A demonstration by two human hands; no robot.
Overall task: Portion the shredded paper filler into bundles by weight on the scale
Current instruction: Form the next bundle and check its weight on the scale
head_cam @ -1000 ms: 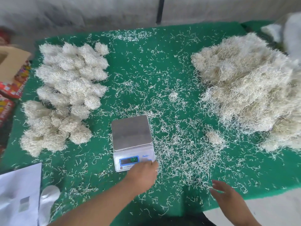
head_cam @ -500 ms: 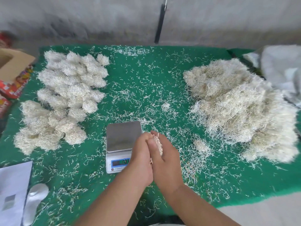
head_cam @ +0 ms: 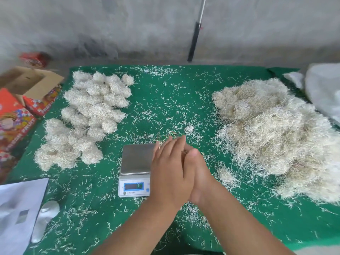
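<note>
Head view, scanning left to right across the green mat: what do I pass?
Printed cartons → rolled filler bundles → scale → pressed-together hands, left hand then right hand → small loose tuft → big loose filler pile → white bag.

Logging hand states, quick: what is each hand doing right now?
Left hand: open, fingers straight, palm against the right.
Right hand: open, pressed against the left; anything between them is hidden.

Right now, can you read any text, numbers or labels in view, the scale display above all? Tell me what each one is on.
Scale display: digits lit but too blurred to read.
Scale buttons and sticker below the display: too small to read.
Red printed boxes at left: lettering along the edges, too blurred to quote.
White sheet at lower left: grey patch, nothing legible.
Nothing else bears text.
</note>
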